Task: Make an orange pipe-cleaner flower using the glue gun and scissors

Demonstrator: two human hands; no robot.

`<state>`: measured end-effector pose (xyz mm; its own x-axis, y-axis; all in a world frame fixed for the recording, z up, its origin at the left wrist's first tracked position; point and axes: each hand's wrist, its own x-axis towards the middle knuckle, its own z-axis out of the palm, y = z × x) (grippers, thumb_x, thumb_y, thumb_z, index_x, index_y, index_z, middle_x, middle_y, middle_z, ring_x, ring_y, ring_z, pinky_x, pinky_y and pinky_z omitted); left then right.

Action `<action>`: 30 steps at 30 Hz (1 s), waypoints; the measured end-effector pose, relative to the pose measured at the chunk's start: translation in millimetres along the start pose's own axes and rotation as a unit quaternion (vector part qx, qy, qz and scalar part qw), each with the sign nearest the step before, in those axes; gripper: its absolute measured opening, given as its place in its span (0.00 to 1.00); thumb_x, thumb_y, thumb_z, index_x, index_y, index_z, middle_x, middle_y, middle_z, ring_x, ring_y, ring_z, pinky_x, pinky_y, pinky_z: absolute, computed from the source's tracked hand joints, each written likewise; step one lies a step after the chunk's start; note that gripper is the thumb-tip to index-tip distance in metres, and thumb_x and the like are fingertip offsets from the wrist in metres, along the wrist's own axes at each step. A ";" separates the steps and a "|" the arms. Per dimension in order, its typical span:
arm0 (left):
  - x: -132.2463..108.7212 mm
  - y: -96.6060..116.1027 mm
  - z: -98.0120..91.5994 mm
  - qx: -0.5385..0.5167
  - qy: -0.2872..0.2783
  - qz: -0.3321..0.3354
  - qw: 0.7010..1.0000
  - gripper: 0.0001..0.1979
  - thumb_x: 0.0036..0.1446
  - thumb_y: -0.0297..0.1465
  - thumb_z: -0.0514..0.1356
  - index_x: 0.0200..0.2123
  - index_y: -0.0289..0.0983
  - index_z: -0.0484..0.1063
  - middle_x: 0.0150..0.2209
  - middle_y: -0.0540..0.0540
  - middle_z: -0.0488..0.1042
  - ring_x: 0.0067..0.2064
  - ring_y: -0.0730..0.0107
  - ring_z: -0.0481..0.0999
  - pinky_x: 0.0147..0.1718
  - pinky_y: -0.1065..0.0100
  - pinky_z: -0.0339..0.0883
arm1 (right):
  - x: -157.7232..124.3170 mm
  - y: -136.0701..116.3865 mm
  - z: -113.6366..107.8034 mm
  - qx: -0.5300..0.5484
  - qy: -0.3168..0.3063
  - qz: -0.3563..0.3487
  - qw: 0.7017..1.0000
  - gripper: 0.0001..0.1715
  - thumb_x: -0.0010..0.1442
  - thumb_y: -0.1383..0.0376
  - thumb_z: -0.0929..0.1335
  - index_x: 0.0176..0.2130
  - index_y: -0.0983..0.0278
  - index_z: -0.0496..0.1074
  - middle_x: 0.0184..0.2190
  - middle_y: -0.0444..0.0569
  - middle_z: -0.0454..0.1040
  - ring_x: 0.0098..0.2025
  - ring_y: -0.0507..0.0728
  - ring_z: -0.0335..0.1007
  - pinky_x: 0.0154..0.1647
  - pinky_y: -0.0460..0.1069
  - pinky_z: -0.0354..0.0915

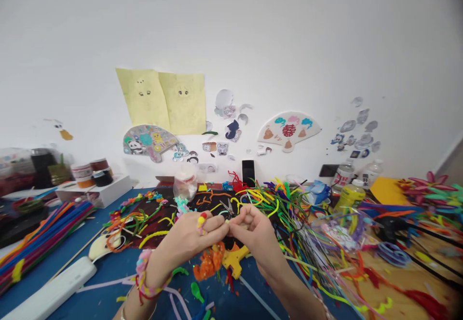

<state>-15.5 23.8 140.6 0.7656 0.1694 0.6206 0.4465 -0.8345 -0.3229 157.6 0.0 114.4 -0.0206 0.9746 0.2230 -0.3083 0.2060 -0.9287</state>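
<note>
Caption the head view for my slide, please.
Left hand and right hand pinch a small yellowish piece near scissors.

"What lies behind the scissors (227, 209)?"

"A phone (248, 173) stands behind them, a little to the right, and a jar (185, 182) sits behind them to the left, with the wall (231, 35) beyond both."

"And in front of them?"

"A hot glue gun (235, 260) lies on the table (108, 262), nearer the person."

"To the sides?"

"Far to their left lies a bundle of pipe cleaners (43, 245). To their right is a heap of pipe cleaners (289, 228), with a bottle (349, 197) standing beyond it."
</note>
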 end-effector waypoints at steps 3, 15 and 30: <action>2.3 1.1 4.4 -0.013 -0.075 -0.033 0.997 0.14 0.61 0.22 0.45 0.41 0.37 0.68 0.30 0.47 0.72 0.27 0.75 0.68 0.23 0.74 0.59 | 1.2 2.4 -0.1 -0.035 0.024 -0.022 0.999 0.19 0.45 0.68 0.73 0.26 0.63 0.57 0.21 0.39 0.71 0.23 0.46 0.64 0.26 0.42 0.60; 5.1 -3.2 30.9 -0.295 0.037 -0.316 0.901 0.09 0.56 0.34 0.56 0.27 0.37 0.71 0.24 0.51 0.71 0.26 0.74 0.67 0.27 0.73 0.60 | 2.0 -2.8 3.9 -0.072 0.037 -0.102 0.991 0.17 0.51 0.66 0.70 0.27 0.61 0.55 0.30 0.46 0.76 0.36 0.55 0.74 0.41 0.50 0.68; 11.8 8.5 45.7 -0.499 0.066 -0.410 0.761 0.08 0.51 0.35 0.59 0.27 0.37 0.69 0.20 0.54 0.65 0.19 0.78 0.59 0.17 0.74 0.53 | 7.9 -0.2 -5.6 -0.132 0.012 -0.135 0.982 0.16 0.52 0.69 0.68 0.27 0.60 0.53 0.27 0.42 0.71 0.31 0.51 0.68 0.36 0.47 0.65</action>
<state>18.4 42.6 112.5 0.3376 0.8478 0.4089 0.1255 -0.4711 0.8731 162.8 8.1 114.7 0.0508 0.8821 0.4683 -0.0416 0.4704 -0.8815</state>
